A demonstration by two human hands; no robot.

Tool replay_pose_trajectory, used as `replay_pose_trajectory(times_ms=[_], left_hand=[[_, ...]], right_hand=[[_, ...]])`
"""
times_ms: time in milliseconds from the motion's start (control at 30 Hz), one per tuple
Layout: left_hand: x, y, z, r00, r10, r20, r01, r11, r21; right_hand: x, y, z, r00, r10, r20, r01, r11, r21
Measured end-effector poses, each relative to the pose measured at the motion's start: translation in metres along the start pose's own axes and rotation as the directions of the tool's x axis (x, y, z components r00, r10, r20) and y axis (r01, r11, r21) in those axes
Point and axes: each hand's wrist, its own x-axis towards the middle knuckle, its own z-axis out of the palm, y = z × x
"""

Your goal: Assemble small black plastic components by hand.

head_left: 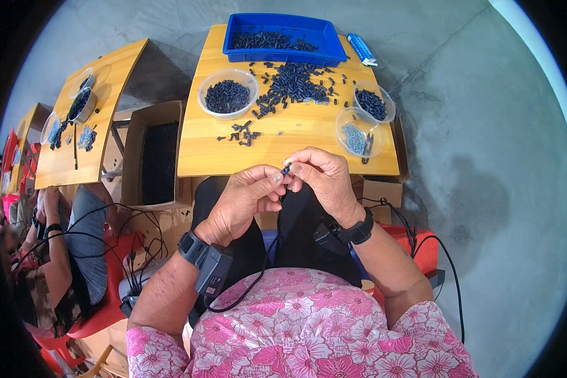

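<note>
Here, dark pieces (293, 80) on yellow table (211, 150); grey floor (485, 120)

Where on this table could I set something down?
The wooden table is bare at front-left, between its left and front edges and the small cluster of black parts. Right of that cluster, toward the clear bowl of small grey pieces, is another patch, with tiny scattered bits. Crowded: the back, with the blue tray and the black pile.

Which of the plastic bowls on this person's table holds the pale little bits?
The near right bowl: its bits are pale blue-grey, while the left bowl and far right bowl hold dark pieces.
</note>
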Motion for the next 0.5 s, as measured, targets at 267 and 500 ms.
replay_pose_trajectory(times_ms=[267,500], left_hand=[[0.0,-0.001,0.0,0.998,0.041,-0.049,-0.039,0.998,0.044],[0.001,0.0,0.003,0.983,0.167,-0.082,-0.147,0.967,0.209]], right_hand=[[-0.001,0.003,0.001,1.0,-0.023,-0.004,0.023,1.0,-0.021],[-0.001,0.011,0.002,0.996,-0.091,-0.016,0.09,0.995,-0.053]])
